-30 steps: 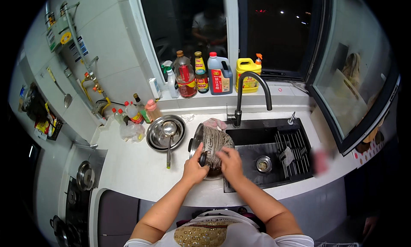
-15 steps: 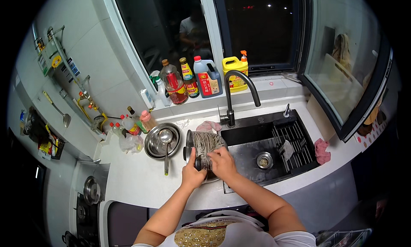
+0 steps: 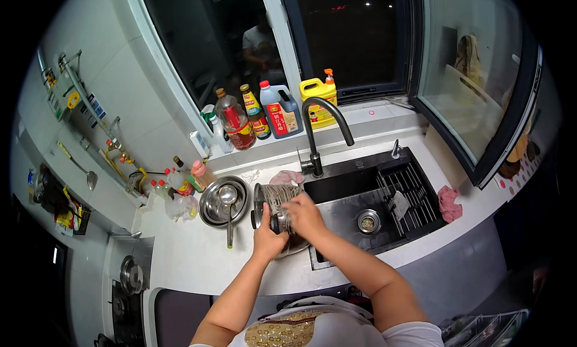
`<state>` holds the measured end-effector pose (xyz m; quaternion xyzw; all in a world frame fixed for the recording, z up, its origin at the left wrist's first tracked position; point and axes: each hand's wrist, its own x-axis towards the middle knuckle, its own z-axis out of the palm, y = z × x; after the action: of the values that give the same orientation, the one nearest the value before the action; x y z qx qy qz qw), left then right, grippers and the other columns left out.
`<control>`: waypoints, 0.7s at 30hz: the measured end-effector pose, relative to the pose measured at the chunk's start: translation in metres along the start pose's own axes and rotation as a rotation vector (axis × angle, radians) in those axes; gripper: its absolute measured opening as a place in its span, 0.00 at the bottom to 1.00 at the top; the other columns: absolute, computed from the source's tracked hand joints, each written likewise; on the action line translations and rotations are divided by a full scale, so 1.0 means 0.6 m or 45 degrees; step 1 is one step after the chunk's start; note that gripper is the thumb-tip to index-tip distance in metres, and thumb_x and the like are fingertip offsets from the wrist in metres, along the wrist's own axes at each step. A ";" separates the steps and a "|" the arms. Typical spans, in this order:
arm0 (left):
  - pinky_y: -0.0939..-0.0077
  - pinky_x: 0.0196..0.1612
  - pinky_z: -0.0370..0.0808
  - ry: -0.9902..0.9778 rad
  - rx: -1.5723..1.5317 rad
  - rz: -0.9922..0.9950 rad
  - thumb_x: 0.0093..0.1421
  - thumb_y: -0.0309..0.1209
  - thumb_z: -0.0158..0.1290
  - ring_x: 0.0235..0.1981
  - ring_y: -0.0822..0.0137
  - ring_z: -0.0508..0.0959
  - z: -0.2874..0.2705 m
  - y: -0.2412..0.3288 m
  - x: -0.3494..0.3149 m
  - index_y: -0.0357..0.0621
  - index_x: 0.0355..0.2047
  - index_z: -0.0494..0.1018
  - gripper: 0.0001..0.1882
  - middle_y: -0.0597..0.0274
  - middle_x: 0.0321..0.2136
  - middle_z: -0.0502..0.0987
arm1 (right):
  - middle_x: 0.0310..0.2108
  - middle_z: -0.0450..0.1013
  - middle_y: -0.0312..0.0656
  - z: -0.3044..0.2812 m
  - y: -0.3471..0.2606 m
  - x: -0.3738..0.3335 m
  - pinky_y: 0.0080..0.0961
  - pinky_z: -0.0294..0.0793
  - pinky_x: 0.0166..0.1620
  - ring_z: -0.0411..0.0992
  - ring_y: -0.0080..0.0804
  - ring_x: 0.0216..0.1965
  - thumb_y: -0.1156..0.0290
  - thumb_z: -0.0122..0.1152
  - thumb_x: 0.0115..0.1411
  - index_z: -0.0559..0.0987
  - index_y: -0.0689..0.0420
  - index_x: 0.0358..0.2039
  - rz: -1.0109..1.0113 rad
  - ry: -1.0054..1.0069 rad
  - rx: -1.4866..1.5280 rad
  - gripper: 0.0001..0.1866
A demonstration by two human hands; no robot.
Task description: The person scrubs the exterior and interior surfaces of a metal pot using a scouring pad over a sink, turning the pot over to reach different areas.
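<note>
A metal pot lies tipped on the counter just left of the sink, its surface covered in pale grey-brown streaks. My left hand is closed on the pot's near side, by a black handle, with its thumb pointing up. Against the streaked surface my right hand is pressed with bent fingers, a little blurred. Whatever those fingers hold is hidden. To the left, a ladle rests in a steel bowl, its handle hanging over the near rim.
The black sink with a dark tap and drying rack is at my right. Pink cloths lie beside it. Several bottles stand on the sill. An open window pane juts in at the right.
The view has shifted slightly. My right hand has moved over the pot's streaked surface and its fingers are more blurred. My left hand keeps its hold on the pot.
</note>
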<state>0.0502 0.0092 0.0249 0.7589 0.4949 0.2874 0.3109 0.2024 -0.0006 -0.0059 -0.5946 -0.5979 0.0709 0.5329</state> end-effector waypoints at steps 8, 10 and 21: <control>0.79 0.35 0.73 -0.029 -0.045 -0.149 0.41 0.25 0.55 0.27 0.66 0.76 -0.002 0.036 0.000 0.43 0.67 0.46 0.51 0.53 0.33 0.78 | 0.34 0.71 0.48 0.003 0.012 -0.054 0.34 0.73 0.41 0.71 0.45 0.36 0.79 0.58 0.51 0.82 0.51 0.37 -0.037 0.205 0.029 0.13; 0.71 0.34 0.75 -0.044 -0.049 -0.137 0.41 0.29 0.55 0.26 0.54 0.79 -0.004 0.029 0.001 0.45 0.67 0.44 0.52 0.43 0.31 0.79 | 0.34 0.71 0.47 0.001 0.019 -0.060 0.33 0.73 0.41 0.71 0.44 0.37 0.79 0.58 0.51 0.82 0.52 0.37 0.073 0.221 0.040 0.13; 0.71 0.32 0.74 -0.065 -0.009 -0.133 0.41 0.29 0.55 0.23 0.58 0.78 -0.004 0.024 0.007 0.45 0.67 0.43 0.52 0.45 0.28 0.79 | 0.37 0.71 0.47 -0.021 0.026 -0.061 0.33 0.73 0.42 0.72 0.45 0.39 0.79 0.59 0.51 0.82 0.52 0.37 0.322 0.282 0.089 0.13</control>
<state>0.0577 0.0089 0.0378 0.7381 0.5245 0.2530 0.3408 0.2117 -0.0320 -0.0321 -0.6503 -0.4531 0.0919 0.6028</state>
